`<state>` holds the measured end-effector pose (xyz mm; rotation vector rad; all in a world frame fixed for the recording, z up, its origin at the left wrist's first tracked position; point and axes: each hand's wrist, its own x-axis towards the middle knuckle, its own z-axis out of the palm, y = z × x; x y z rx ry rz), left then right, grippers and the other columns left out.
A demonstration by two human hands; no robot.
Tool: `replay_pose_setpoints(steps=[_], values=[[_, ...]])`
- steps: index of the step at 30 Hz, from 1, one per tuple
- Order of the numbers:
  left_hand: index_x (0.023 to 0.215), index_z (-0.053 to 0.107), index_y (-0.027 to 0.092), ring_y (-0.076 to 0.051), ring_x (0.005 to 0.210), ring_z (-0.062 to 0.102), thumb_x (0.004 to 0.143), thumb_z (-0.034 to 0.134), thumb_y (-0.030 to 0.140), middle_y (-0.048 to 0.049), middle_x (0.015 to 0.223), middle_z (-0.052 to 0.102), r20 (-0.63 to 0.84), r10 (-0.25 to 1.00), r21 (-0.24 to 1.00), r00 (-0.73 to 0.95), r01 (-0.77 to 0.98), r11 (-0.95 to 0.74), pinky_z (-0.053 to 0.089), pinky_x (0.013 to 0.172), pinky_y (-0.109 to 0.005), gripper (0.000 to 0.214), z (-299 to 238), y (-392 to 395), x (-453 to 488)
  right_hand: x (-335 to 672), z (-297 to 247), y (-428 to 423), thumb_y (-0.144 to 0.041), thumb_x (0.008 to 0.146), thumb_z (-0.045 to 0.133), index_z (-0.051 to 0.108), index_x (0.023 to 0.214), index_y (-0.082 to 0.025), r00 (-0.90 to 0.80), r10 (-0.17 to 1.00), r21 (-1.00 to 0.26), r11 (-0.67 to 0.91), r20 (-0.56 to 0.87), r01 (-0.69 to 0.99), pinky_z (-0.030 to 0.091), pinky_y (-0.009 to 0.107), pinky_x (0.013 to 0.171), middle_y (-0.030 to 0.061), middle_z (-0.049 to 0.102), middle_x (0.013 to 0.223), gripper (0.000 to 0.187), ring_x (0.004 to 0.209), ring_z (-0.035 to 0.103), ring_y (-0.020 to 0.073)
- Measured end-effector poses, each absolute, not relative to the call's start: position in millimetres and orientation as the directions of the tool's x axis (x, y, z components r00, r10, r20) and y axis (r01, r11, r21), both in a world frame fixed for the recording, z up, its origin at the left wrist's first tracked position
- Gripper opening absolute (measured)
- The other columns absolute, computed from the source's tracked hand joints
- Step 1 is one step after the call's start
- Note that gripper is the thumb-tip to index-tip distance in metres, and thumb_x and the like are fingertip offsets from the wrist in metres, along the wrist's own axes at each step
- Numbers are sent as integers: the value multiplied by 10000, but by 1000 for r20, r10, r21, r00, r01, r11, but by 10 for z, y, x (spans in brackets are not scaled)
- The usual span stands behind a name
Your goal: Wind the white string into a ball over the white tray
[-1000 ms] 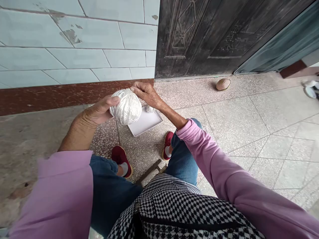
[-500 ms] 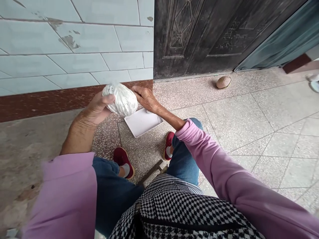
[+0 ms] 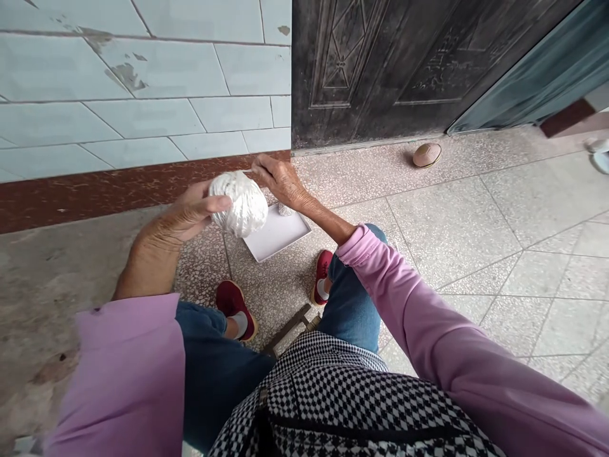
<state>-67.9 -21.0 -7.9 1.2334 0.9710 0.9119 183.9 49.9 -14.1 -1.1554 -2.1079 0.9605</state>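
A ball of white yarn (image 3: 240,204) is held up in front of me, wound thick and slightly glossy. My left hand (image 3: 195,206) grips it from the left, with the thumb lying across its near side and the other fingers mostly hidden behind it. Just right of the ball, my right hand (image 3: 280,181) pinches a white strand that leads from the ball's upper side. Below both hands, a shallow white box lid (image 3: 278,238) lies on the floor, partly covered by the ball. In it, near the far edge, sits a small whitish object (image 3: 285,209) whose kind I cannot make out.
A tiled wall (image 3: 147,70) with a brown skirting stands ahead on the left, beside a dark carved door (image 3: 361,70). A pinkish rounded object (image 3: 427,155) rests at the door's foot. My red shoes (image 3: 233,301) flank the near floor, by a low stool frame (image 3: 290,327).
The ball of yarn has shifted right and slightly down in my left hand, and appears turned. My right hand has lifted a little, and the strand now shows between it and the ball.
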Motion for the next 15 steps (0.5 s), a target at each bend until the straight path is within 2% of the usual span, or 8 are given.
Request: replay_pose_setpoints(steps=[3,6,8,11,14,15], values=[[1208,868,183,-542,1314,854,614,1211,648,-213,1111,870,-44,993,990,109,-131,58,778,1080,-590,829,-26,-205,-624,1718,-215,373,-169,1352,606,671,1084,-228,-550,830,-831,368,92,416,528,320,1117,63,817,1170,282,1149,756,244],[1207,803,222,-537,1481,788,637,1181,699,-188,1209,868,21,999,970,-50,-243,-33,743,1223,-641,834,12,-194,-540,1601,-285,222,-141,1311,662,669,1004,-238,-584,810,-864,337,63,375,526,319,1092,49,810,1113,322,1143,770,262],[1175,755,243,-509,1538,745,663,1151,755,-167,1279,863,61,986,951,-156,-291,-104,725,1263,-651,826,-4,-151,-519,1547,-310,112,-176,1301,732,639,971,-243,-616,787,-881,314,33,355,500,320,1046,34,769,1032,350,1077,731,263],[1090,710,238,-442,1431,753,632,1164,722,-133,1230,829,73,955,955,-286,-255,-149,722,1228,-623,806,-118,-29,-599,1529,-286,-17,-249,1308,788,594,939,-248,-685,729,-891,313,4,328,466,321,982,17,691,930,417,996,660,252],[1092,730,222,-313,1168,729,539,1219,673,-57,1105,782,65,915,990,-398,-87,-108,715,1146,-529,865,-294,95,-774,1591,-200,-20,-315,1338,761,591,942,-249,-734,678,-892,356,41,279,481,329,981,21,699,946,436,981,650,243],[1121,739,216,-278,1111,703,532,1230,686,-33,1086,772,74,918,996,-390,-18,-88,707,1129,-498,899,-348,120,-829,1626,-166,12,-339,1348,743,608,958,-249,-736,674,-888,375,66,265,496,335,999,27,722,977,422,992,661,242]])
